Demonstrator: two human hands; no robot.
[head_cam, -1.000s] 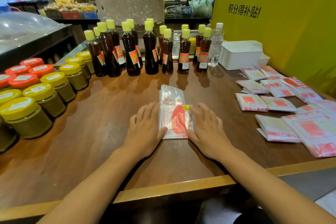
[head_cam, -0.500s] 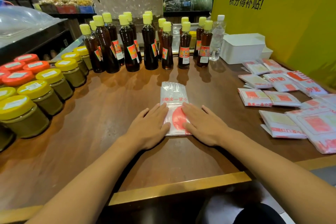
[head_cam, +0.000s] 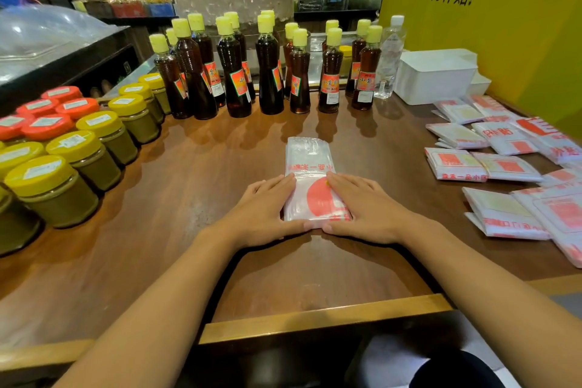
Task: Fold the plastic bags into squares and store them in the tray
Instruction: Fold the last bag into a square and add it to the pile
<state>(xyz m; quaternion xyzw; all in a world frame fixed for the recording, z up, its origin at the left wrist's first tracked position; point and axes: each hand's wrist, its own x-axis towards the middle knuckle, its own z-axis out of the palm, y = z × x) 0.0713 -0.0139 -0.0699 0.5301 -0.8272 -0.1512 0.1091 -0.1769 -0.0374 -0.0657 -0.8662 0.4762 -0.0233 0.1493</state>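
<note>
Two flat hands (head_cam: pixel 318 211) framing glossy rectangular bag (head_cam: pixel 310 173)

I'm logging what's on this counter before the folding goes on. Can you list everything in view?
Clear plastic bag with red print: one, folded into a long strip, centre of the table.
Folded white-and-red plastic bag squares: about a dozen, loose on the right.
White plastic tray: one, back right.
Dark brown sauce bottles with yellow caps: about fifteen, rowed at the back.
Clear water bottle: one, beside the tray.
Yellow-lidded jars: several, left.
Red-lidded jars: several, far left.
Brown wooden table: one.
Left hand: flat on the bag's left edge.
Right hand: flat on its right edge.
</note>
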